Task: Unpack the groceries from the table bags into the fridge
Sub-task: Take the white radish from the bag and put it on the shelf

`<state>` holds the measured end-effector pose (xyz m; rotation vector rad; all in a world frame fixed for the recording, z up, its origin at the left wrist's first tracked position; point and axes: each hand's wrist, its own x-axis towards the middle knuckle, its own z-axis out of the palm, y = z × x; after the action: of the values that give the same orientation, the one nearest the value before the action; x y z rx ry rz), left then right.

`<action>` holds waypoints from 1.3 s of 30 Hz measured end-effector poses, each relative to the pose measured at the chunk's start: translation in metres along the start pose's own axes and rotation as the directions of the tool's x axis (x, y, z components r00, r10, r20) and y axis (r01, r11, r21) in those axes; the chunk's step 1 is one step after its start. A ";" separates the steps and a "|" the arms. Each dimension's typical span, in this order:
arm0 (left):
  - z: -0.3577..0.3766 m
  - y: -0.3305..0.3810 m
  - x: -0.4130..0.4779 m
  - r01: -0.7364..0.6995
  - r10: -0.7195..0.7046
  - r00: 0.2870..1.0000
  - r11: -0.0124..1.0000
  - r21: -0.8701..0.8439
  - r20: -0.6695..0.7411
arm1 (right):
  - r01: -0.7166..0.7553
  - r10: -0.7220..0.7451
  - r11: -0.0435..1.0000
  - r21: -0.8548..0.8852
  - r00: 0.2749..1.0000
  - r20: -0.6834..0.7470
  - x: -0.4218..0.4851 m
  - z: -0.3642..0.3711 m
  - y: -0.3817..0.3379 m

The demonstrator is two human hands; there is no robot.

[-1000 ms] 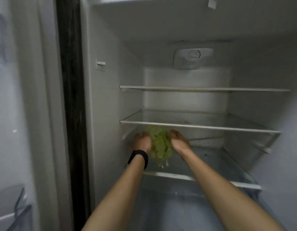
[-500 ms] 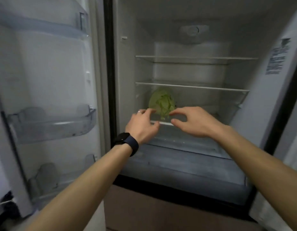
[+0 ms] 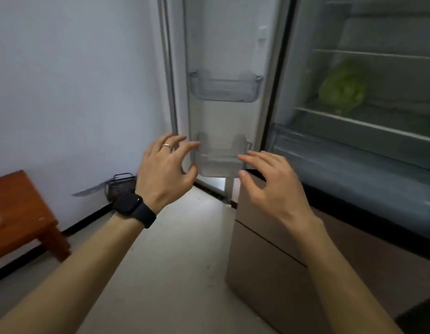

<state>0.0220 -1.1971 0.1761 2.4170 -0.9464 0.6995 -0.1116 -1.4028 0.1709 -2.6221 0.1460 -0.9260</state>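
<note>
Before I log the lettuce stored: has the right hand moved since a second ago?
Yes. The right hand drew back out of the fridge, off the lettuce.

Far right, deep inside the open fridge (image 3: 269, 261): a pale green, leafy head of lettuce (image 3: 343, 91), blurred, resting on its side on a glass shelf (image 3: 382, 126) beneath another shelf. Fridge door (image 3: 223, 44) swung wide to the left, two clear bins on its inner face
</note>
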 end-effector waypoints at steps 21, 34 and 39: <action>-0.350 -0.418 -0.461 0.763 -0.785 0.591 0.467 0.447 -0.188 | 0.431 -0.628 0.768 0.474 0.650 0.427 -0.096 0.320 -0.587; -0.443 -0.583 -0.597 0.865 -0.900 0.396 0.299 0.403 -0.182 | 0.398 -0.710 0.700 0.593 0.477 0.518 -0.151 0.432 -0.805; -0.441 -0.652 -0.612 0.857 -0.910 0.389 0.299 0.419 -0.145 | 0.374 -0.739 0.669 0.642 0.425 0.522 -0.150 0.496 -0.857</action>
<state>-0.0285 -0.2160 0.0064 2.8179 0.7300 0.3037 0.0641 -0.4265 0.0349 -2.3546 -1.1390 0.1197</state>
